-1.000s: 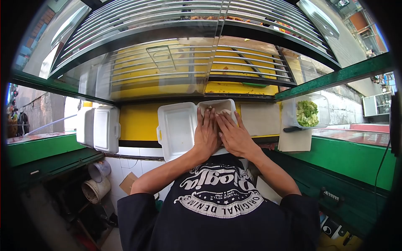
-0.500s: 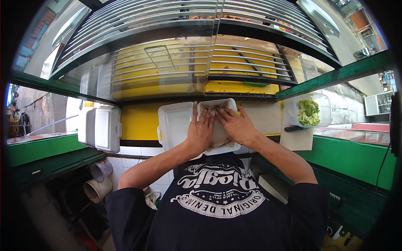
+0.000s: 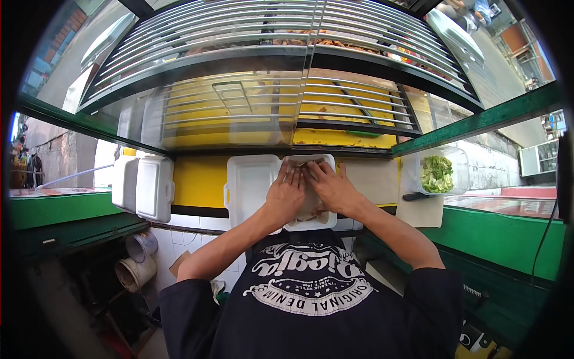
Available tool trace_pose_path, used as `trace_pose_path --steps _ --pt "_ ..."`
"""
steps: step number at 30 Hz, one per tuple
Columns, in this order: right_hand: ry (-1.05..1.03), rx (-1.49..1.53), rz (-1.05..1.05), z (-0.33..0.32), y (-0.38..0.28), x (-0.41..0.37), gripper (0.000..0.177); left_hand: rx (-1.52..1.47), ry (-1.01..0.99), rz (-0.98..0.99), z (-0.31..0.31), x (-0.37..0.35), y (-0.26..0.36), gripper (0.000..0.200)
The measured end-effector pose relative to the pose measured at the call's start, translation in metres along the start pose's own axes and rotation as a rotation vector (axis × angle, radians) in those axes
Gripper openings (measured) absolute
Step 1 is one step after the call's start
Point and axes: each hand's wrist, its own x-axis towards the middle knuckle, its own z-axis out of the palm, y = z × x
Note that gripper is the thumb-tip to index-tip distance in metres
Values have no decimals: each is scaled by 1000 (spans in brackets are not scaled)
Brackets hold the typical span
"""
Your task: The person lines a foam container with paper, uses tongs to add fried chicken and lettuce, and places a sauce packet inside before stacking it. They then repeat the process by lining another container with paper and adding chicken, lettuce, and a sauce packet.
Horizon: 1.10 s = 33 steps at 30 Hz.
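A white foam box lies open on the counter, its lid folded out to the left and its tray on the right. Brown paper lines the tray. Over the tray's left side is my left hand, its fingers stretched out and touching the paper near the far end. My right hand presses on the paper from the right, with its thumb apart from the fingers. The fingertips of both hands nearly meet at the paper.
Closed foam boxes stand at the left. Flat brown paper lies right of the tray. A clear container holds lettuce, with a black handle beside it. Behind the counter rises a glass-fronted case with metal bars.
Both hands remain on the paper in the tray, with the fingers slightly shifted. The whole view has tilted a little, so the counter appears lower.
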Motion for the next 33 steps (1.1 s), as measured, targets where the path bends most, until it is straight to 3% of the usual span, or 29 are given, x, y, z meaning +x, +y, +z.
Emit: trace_pose_path --steps 5,7,9,11,13,15,16,18,19,21,22,23,25,26,29,31,32,33 --pt "2 185 -8 7 4 8 102 11 -38 -57 -1 -9 13 51" --pt "-14 212 -30 1 4 8 103 -45 32 -86 -2 -13 12 49" --pt "33 208 -38 6 6 8 102 -157 79 -121 -7 -29 13 47" --pt "72 213 -42 10 4 6 101 -585 335 -246 -38 -56 17 39" --pt "147 307 28 11 -2 7 97 -802 256 -397 -45 -96 15 32" --pt "146 345 70 9 -9 10 96 -962 -135 -743 -49 -128 11 26" --pt "154 372 114 9 -11 13 94 -961 -139 -745 -43 -137 12 26" --pt "158 380 105 10 -18 16 93 -1194 -339 -1006 -15 -148 18 33" --pt "166 383 95 11 -21 19 92 -1194 -338 -1007 7 -149 25 33" --pt "160 392 52 14 -29 25 89 -1690 152 -984 46 -149 41 40" --pt "155 395 7 14 -33 28 86 -1753 357 -1050 44 -134 49 44" --pt "157 391 10 13 -37 31 86 -1754 358 -1045 42 -125 51 44" --pt "109 481 -87 12 -43 35 81 -1539 351 -1244 39 -114 50 44" --pt "109 481 -81 12 -43 33 81 -1583 439 -1260 50 -111 49 40" --pt "301 520 -158 10 -30 30 74 -1615 481 -1382 60 -112 52 34" --pt "647 344 0 9 -2 21 69 -1783 453 -1430 61 -118 50 33" --pt "659 327 103 11 21 19 65 -1952 431 -1474 62 -121 49 32" --pt "623 216 272 9 41 18 72 -1951 425 -1476 61 -122 49 32"
